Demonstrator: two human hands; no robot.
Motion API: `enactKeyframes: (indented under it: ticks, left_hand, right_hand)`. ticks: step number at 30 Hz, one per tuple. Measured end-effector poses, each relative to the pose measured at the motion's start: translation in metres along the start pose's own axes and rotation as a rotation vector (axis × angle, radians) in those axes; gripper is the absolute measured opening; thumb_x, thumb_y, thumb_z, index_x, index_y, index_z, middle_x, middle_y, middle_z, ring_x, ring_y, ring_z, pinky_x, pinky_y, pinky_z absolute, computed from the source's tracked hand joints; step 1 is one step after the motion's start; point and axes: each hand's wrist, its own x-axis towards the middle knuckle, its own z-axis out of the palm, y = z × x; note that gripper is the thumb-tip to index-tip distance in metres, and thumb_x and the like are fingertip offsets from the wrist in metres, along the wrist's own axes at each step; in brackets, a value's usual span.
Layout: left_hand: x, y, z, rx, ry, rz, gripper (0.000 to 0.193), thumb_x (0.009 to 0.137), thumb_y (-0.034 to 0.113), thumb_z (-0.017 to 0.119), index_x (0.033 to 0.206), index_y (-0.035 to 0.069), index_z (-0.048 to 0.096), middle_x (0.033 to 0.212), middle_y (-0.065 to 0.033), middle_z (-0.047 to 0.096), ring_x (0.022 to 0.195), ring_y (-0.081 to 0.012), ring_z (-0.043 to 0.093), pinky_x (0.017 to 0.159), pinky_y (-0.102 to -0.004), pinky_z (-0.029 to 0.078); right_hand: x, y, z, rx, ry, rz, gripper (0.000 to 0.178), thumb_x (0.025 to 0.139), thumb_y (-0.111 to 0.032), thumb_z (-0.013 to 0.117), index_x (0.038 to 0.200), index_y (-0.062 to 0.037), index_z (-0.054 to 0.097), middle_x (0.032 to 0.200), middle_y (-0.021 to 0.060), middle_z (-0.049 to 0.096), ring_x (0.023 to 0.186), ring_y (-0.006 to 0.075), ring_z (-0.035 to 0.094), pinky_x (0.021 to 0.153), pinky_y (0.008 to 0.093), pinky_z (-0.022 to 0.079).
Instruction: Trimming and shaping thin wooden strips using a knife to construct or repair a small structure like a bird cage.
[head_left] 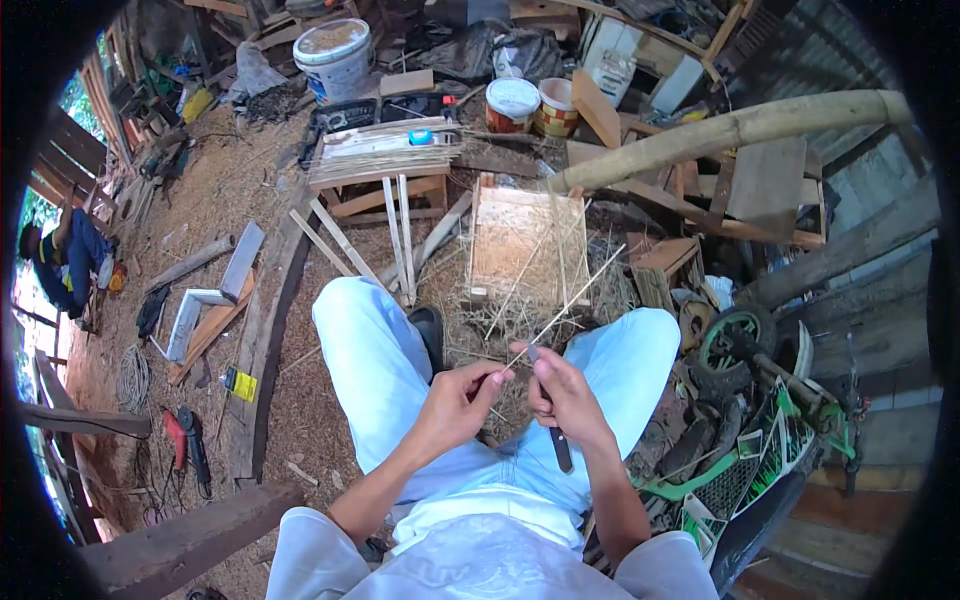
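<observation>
So the landmark here is the pale square woven bamboo panel (527,240) lying on the littered floor in front of the knees, and everything else is placed off that. Far to its left there's a red power drill (176,440) on the dirt, and closer in, just left of the panel, some flat pale wooden slats (400,240) lean against a low wooden stool. Below the panel, over the lap, the left hand (455,405) is pinched shut on the near end of a long thin pale bamboo sliver (565,305), thumb and fingers clamped right at the tip. The sliver runs up and to the right from there, its far end hanging over the panel's lower right corner. Just right of that, the right hand (568,398) is wrapped tight around a dark-handled knife (555,440), handle pointing down toward the lap, blade up against the strip near the pinch. I'd guess that sliver weighs next to nothing, is springy and bendy, and splits or snaps easily, with sharp splintery edges, so holding it close to the cut point like that makes sense. Further right of the panel sits a green-rimmed small wheel (735,345).
</observation>
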Motion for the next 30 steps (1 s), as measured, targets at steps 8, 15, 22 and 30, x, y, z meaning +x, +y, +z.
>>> enactKeyframes:
  ticks: [8,15,22,30]
  left_hand:
    - [-0.006,-0.001,0.01,0.186,0.166,0.235,0.015,0.09,0.006,0.057,0.102,0.001,0.065,0.071,-0.0102,0.062,0.056,-0.009,0.048,0.049,-0.0262,0.039]
    - [-0.01,-0.006,0.005,0.317,0.226,0.397,0.015,0.084,-0.001,0.059,0.099,-0.003,0.063,0.081,-0.016,0.063,0.058,-0.0238,0.058,0.052,-0.0325,0.044]
    - [-0.008,-0.002,0.007,0.434,0.21,0.581,0.02,0.08,-0.007,0.06,0.099,-0.002,0.058,0.073,-0.0166,0.058,0.063,-0.0323,0.059,0.053,-0.0376,0.045]
    - [-0.015,0.014,0.005,0.498,0.182,0.557,0.02,0.079,-0.005,0.062,0.099,-0.003,0.06,0.075,-0.0155,0.06,0.063,-0.0307,0.059,0.054,-0.0369,0.046]
  right_hand:
    - [0.006,0.007,0.008,0.071,-0.133,0.118,0.037,0.1,-0.025,0.042,0.133,-0.0076,0.045,0.066,-0.0039,0.039,0.05,0.0025,0.029,0.042,0.0168,0.022]
    - [0.009,-0.004,-0.007,0.015,-0.043,0.083,0.037,0.099,-0.025,0.044,0.131,-0.0068,0.047,0.063,-0.0044,0.038,0.051,0.0024,0.03,0.042,0.0171,0.023]
    - [0.007,0.0,0.015,-0.033,-0.097,0.065,0.037,0.099,-0.026,0.044,0.127,-0.003,0.052,0.064,-0.0043,0.046,0.051,0.0025,0.036,0.044,0.0167,0.027]
    - [0.003,-0.01,0.003,-0.075,0.04,-0.065,0.034,0.099,-0.027,0.044,0.116,0.0005,0.057,0.061,-0.0045,0.043,0.048,0.0034,0.034,0.042,0.0185,0.028]
